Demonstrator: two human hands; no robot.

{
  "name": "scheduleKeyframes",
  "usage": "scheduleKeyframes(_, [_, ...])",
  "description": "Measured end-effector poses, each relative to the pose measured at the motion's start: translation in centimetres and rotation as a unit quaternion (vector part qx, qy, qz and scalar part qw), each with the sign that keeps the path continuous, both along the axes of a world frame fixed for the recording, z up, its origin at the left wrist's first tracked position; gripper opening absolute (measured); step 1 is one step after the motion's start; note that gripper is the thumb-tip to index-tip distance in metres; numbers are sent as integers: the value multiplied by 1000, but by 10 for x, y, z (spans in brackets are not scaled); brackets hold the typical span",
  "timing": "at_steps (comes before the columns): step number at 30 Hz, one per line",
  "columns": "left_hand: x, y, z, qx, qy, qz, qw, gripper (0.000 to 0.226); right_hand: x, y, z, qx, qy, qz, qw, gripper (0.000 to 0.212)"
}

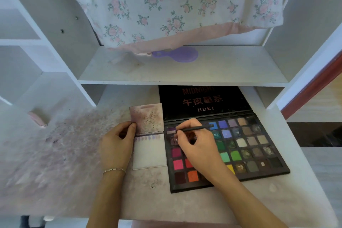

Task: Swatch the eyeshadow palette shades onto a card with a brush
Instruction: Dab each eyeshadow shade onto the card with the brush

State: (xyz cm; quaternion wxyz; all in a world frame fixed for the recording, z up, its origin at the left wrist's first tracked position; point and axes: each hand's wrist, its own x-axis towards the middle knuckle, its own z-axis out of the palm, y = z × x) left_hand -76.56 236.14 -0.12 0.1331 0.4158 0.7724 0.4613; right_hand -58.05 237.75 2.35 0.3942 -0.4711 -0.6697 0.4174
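Two hands busy: right hand pinches thin, light brush mid-handle over fragile palette; left hand fingers pin flimsy card.

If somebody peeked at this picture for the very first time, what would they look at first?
Probably the big black eyeshadow palette lying open on the right of the desk, full of bright blue, green, pink and orange squares. Next, the right hand holding a thin brush with its tip at a purple shade, while the left hand holds the card beside the palette, with faint purple marks along its top.
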Motion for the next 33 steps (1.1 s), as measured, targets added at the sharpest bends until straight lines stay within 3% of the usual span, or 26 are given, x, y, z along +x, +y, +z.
scheduleKeyframes(27, [1,2,-2,10,-15,0,1000,12,-9,6,-7,-12,-56,18,998,11])
scheduleKeyframes(33, [1,1,-2,15,-7,-3,1000,12,-10,6,-6,-13,-51,21,998,19])
